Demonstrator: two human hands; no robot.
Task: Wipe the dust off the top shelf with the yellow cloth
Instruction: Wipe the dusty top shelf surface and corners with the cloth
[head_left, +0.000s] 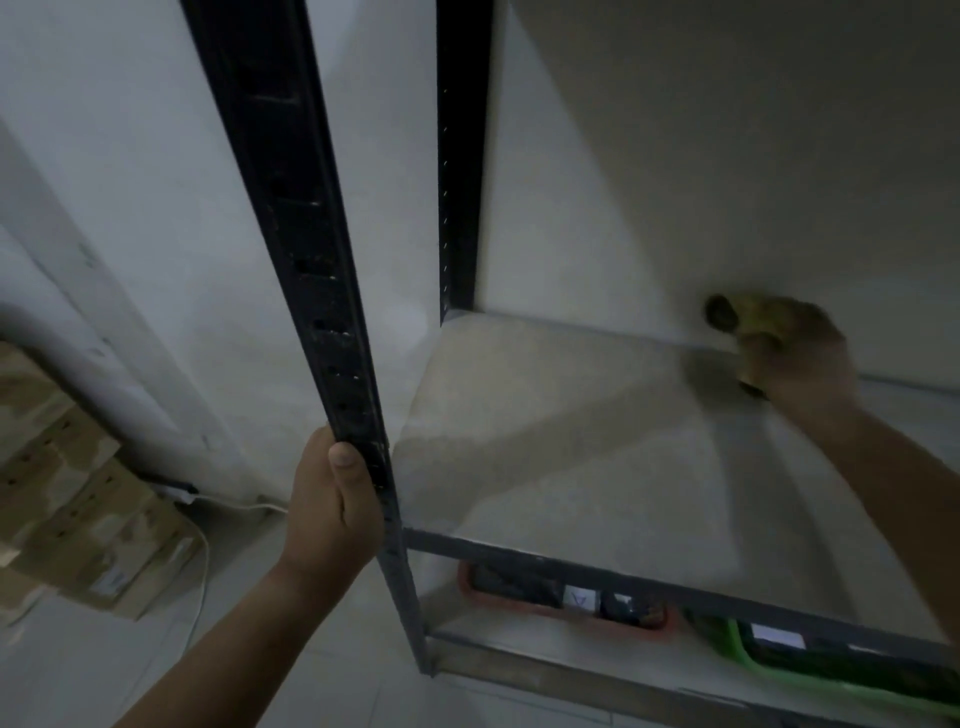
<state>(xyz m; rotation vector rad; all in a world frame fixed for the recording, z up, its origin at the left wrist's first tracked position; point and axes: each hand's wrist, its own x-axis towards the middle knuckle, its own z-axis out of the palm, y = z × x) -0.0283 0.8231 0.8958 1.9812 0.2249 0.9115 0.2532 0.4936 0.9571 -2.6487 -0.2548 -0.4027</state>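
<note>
The top shelf (545, 441) is a pale dusty board in a dark metal rack. My right hand (800, 358) is at the shelf's far right, near the back wall, and grips the bunched yellow cloth (748, 312), which shows past my fingers and looks blurred. My left hand (332, 499) grips the rack's dark front-left upright (311, 270), thumb up against its slotted face.
A second dark upright (460, 156) stands at the back-left corner against the white wall. On the shelf below sit a red tray (561, 605) and a green tray (779, 670). Cardboard boxes (78, 493) and a white cable (202, 571) lie on the floor at left.
</note>
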